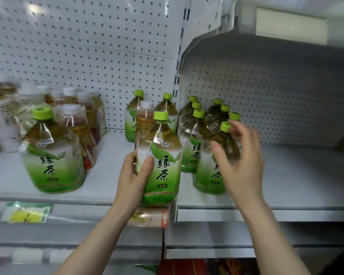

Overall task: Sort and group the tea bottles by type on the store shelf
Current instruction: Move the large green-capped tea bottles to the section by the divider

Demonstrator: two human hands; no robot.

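Green tea bottle (159,159) stands at the shelf's (99,187) near edge, centre, held in the left hand's (133,175) grip; the right hand (240,165) is spread wide beside the right-hand bottle cluster (209,132).

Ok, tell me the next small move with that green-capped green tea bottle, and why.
Probably slide the green-capped green tea bottle, gripped by the left hand, rightward to join the cluster of matching green-capped bottles. The right hand is open beside that cluster, seemingly steadying it. A white-capped amber tea bottle stands just behind.
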